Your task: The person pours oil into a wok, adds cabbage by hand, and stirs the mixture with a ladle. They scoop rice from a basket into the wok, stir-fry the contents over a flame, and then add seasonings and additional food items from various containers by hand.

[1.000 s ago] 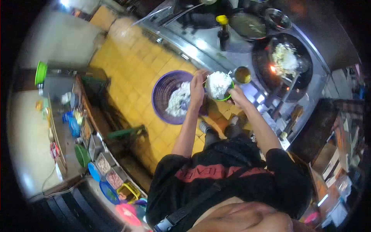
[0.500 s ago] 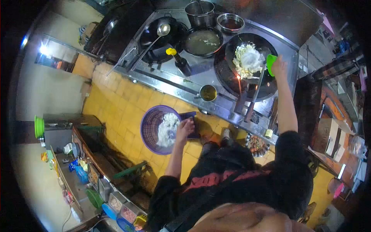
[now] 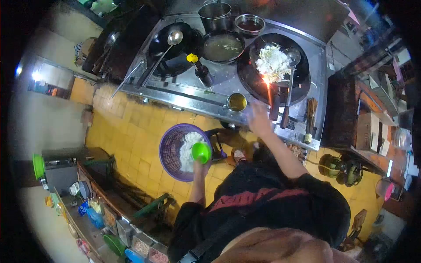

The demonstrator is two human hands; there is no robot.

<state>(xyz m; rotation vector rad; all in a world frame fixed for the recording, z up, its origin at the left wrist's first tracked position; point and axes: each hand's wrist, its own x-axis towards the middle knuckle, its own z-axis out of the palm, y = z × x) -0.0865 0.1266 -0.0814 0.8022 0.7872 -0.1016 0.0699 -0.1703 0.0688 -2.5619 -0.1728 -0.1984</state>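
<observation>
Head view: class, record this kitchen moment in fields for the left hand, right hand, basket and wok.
Left hand: left hand holds green bowl over the purple basket
Right hand: right hand blurred, near the stove front edge, beside metal cup; fingers unclear
Basket: on tiled floor, white rice inside
Wok: wok on stove, heaped food and ladle inside
</observation>
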